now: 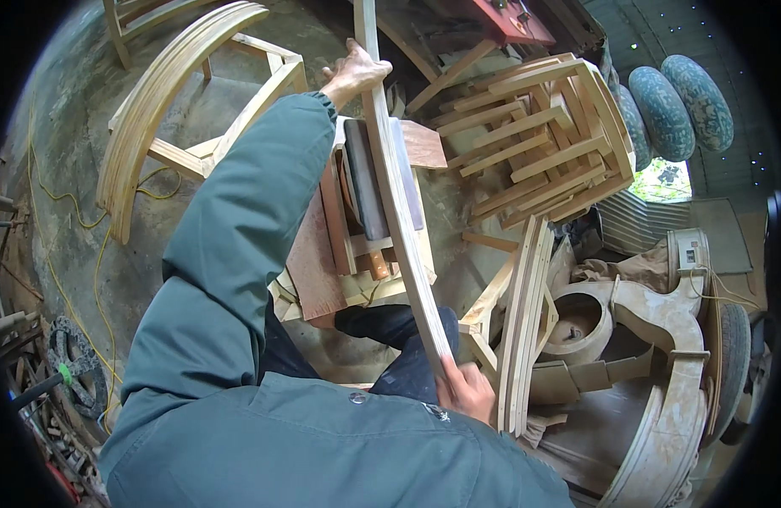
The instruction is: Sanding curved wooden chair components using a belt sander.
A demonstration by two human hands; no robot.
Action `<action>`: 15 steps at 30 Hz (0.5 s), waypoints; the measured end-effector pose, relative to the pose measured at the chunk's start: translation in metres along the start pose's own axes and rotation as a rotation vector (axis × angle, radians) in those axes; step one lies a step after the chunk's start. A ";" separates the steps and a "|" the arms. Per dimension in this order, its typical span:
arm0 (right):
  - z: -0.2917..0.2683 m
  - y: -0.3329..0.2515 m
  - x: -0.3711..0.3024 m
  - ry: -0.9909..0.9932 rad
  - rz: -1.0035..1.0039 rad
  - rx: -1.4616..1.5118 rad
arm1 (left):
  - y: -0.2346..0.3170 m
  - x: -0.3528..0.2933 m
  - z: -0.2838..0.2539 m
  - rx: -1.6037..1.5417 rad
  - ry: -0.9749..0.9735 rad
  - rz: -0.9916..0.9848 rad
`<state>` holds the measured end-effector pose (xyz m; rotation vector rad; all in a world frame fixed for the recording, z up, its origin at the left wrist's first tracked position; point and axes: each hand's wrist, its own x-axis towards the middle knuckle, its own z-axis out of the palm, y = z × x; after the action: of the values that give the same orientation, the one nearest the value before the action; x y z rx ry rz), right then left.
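Observation:
A long, pale wooden strip (394, 182) slants across the middle, from the top edge down to my lap. My left hand (354, 72), arm stretched out, is closed on its far part. Near my body my right hand (467, 391) grips the near end with the fingers bent round it. Below the strip stands a low wooden stand (424, 254) with grey flat plates (365, 182) on top, partly hidden by the strip. I cannot tell whether strip and plates touch. A reddish-brown board (316, 262) leans at the stand's left side, with an orange-brown wooden handle (379, 264) near its front.
Curved wooden frames stand at left (174, 93) and right (526, 322). A stack of wooden frames (543, 135) rises at the far right, near blue-green rounded objects (670, 106). A pale, dusty machine housing (661, 313) is on the right. A yellow cord (69, 288) crosses the floor.

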<state>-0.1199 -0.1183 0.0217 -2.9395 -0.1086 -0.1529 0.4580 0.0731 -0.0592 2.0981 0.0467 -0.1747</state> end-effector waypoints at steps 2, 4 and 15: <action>0.023 -0.004 0.045 0.045 -0.020 0.019 | 0.001 0.010 0.004 -0.058 0.016 0.045; 0.045 -0.006 0.094 0.087 -0.044 0.011 | -0.002 0.019 0.005 -0.158 0.027 0.075; 0.116 -0.025 0.285 0.256 -0.141 0.008 | 0.034 0.080 -0.031 -0.458 0.242 0.292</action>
<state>0.1716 -0.0534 -0.0554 -2.8730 -0.2768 -0.5450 0.5435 0.0796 -0.0263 1.6354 -0.0694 0.2466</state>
